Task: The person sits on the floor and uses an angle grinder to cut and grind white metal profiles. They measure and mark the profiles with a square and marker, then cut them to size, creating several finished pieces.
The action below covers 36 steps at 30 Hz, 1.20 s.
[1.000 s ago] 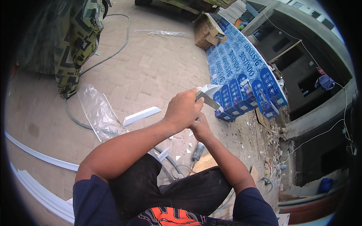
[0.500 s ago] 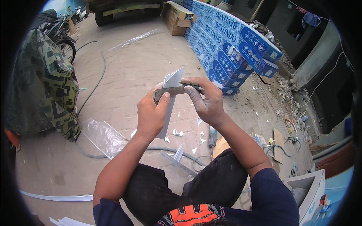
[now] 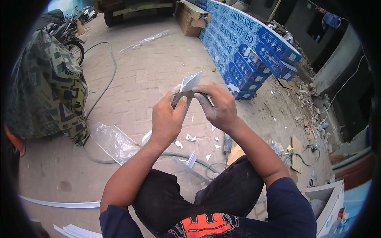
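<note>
My left hand grips a white plastic profile, its thumb pressing a flat grey metal straightedge across the piece. My right hand is closed on a thin dark pencil-like tool at the straightedge's right end; its tip is hard to make out. Beyond my knees a cylindrical power tool lies on the paving, among small white offcuts and a grey hose.
Stacked blue-patterned boxes line the right, with brown cartons behind. A camouflage-covered object and motorbikes stand left, a truck ahead. Plastic film and white strips lie about; rubble borders the right.
The view has swung since the earliest frame, where my hands overlapped; they now sit side by side at the profile. Over the last half second both hands moved slightly right with it.
</note>
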Each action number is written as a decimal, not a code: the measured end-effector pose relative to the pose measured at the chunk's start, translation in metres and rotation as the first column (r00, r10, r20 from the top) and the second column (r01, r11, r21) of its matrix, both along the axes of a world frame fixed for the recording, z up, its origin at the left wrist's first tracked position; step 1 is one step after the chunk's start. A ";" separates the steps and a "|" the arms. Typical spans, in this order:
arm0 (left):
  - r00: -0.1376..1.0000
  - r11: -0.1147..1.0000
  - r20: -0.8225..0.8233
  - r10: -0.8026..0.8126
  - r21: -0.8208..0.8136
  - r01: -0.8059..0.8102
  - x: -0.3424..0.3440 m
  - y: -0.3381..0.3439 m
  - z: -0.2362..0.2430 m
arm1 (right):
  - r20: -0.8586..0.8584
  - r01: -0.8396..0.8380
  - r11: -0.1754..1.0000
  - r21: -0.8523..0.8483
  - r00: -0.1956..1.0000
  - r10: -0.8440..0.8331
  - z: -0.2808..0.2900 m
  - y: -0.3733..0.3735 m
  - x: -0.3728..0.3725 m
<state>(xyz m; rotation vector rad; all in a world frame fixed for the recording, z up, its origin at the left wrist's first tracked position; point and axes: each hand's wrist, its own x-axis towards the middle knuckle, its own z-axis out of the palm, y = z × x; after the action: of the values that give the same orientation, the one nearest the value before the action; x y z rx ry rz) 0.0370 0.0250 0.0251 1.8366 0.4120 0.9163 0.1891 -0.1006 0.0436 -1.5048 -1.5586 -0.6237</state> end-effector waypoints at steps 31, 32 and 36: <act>0.997 0.993 -0.045 -0.058 -0.110 0.052 0.010 0.011 -0.022 | -0.118 0.061 0.992 -0.111 0.990 -0.074 -0.014 -0.002 0.013; 0.995 0.994 -0.076 -0.059 -0.094 0.052 0.012 0.016 -0.025 | -0.172 0.085 0.991 -0.105 0.980 -0.102 -0.015 -0.002 0.015; 0.951 0.976 -0.239 -0.195 -0.138 0.166 0.016 0.043 -0.042 | -0.506 -0.018 0.989 -0.150 0.861 -0.061 0.002 -0.009 0.026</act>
<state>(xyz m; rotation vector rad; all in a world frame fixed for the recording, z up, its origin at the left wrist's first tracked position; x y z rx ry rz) 0.0532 0.0676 -0.0168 1.8538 0.4345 0.5251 0.2148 -0.1099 0.0453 -1.6346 -1.1923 -0.0939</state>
